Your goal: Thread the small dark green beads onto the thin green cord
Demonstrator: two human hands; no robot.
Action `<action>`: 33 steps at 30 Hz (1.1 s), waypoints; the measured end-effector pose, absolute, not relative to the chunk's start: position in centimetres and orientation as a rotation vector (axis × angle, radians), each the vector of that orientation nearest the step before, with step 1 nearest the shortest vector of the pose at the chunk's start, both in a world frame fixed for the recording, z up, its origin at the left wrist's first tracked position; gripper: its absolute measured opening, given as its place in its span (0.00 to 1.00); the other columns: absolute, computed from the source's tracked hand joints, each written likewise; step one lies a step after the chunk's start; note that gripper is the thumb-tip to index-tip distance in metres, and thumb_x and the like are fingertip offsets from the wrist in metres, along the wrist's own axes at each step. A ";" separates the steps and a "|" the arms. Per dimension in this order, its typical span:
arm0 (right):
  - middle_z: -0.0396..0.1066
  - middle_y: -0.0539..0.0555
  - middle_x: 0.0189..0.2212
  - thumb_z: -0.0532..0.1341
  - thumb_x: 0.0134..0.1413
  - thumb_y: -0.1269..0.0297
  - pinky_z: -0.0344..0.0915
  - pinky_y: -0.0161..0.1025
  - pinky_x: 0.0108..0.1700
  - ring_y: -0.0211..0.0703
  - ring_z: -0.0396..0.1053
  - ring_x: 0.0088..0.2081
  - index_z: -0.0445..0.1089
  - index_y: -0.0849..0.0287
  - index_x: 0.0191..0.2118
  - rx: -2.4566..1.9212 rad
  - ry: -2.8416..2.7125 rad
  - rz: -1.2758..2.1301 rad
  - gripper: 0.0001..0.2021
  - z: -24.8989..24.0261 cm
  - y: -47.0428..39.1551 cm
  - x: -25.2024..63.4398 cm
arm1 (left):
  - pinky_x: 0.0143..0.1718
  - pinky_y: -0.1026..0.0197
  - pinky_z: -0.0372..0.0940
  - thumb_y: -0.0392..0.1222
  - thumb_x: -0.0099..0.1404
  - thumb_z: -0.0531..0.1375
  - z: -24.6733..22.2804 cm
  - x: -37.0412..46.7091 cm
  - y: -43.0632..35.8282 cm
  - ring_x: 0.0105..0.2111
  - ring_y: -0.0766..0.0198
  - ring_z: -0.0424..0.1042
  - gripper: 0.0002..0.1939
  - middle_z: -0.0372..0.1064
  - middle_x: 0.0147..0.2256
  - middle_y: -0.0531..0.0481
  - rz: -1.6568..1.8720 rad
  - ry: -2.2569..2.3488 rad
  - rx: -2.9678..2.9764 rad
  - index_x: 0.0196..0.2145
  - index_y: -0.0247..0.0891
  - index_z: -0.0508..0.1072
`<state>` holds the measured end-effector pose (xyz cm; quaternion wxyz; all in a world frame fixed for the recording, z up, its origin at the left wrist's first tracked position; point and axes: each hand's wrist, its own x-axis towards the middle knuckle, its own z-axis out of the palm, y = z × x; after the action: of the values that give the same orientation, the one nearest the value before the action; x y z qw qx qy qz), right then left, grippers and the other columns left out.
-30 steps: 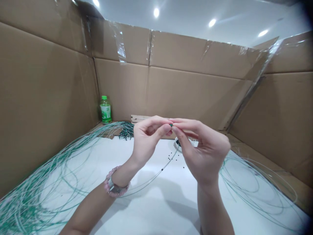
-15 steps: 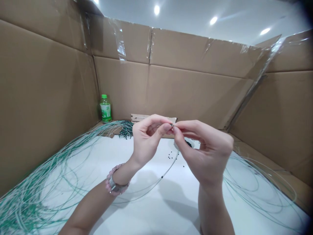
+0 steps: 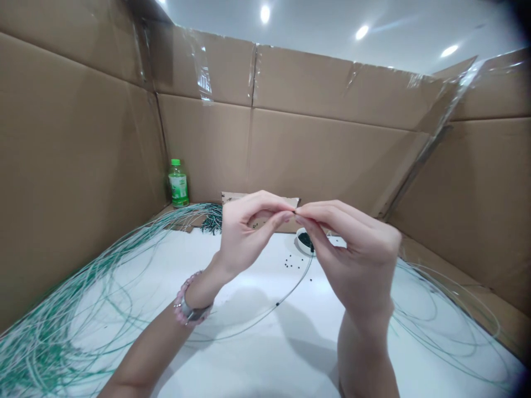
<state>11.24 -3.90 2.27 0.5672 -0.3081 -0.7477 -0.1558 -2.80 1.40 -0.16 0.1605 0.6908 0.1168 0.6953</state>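
The tiny dark piece (image 3: 295,212) is pinched above the counter (image 3: 232,376), where left hand (image 3: 244,235) and right hand (image 3: 357,251) meet, each grip narrowed onto it; beyond sits a white bowl (image 3: 304,251), farther back a green bottle (image 3: 178,187).

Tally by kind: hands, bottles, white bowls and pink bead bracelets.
Hands: 2 (left hand, right hand)
Bottles: 1 (green-capped bottle)
White bowls: 1 (white bowl)
Pink bead bracelets: 1 (pink bead bracelet)
Total: 5
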 end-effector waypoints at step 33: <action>0.76 0.48 0.27 0.61 0.53 0.71 0.73 0.31 0.33 0.35 0.74 0.30 0.75 0.59 0.30 -0.874 -1.763 0.195 0.05 2.6 -1.5 12.9 | 0.26 0.71 0.66 0.43 0.59 0.64 -1.1 -1.7 3.5 0.24 0.72 0.70 0.08 0.73 0.26 0.50 1.878 0.457 1.915 0.29 0.35 0.75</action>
<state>12.93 -1.50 2.58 0.5496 -0.3692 -0.7449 0.0824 -1.66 3.53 -1.06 0.2087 0.6884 0.1642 0.6750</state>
